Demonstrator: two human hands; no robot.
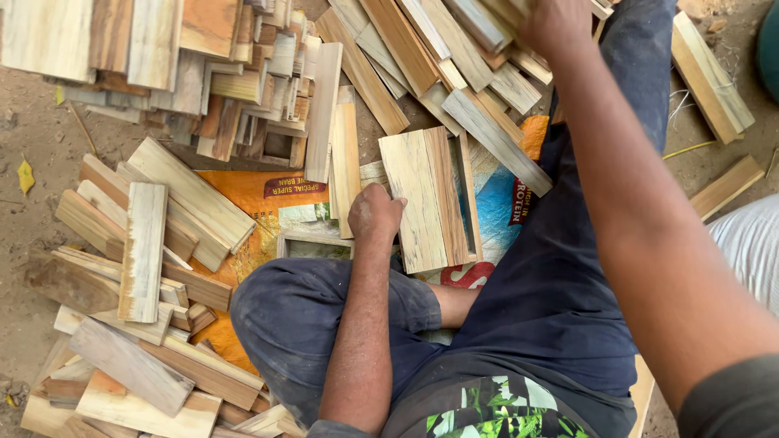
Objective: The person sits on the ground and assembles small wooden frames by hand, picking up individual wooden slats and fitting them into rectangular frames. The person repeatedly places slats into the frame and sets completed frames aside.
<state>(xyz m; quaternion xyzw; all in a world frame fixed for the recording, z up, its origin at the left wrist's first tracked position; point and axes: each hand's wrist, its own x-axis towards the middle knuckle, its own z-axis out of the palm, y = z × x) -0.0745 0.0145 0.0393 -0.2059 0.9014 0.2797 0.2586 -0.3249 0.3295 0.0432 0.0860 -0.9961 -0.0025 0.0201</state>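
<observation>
As left hand (375, 212) grips (fist-tight) wooden box (428, 199), right hand (556, 26) outstretched

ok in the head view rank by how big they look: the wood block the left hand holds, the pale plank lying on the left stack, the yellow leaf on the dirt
1. Wood block at the left hand: largest.
2. Pale plank on the left stack: narrower; it lies farther from the camera, so this ranking is unsure.
3. Yellow leaf: clearly smallest.

1. Printed orange and blue sack (260, 199): lies flat on the dirt ground (32, 138).
2. Small open wooden frame (315, 246): rests on the sack.
3. Yellow leaf (25, 176): lies on the ground, far left.
</observation>
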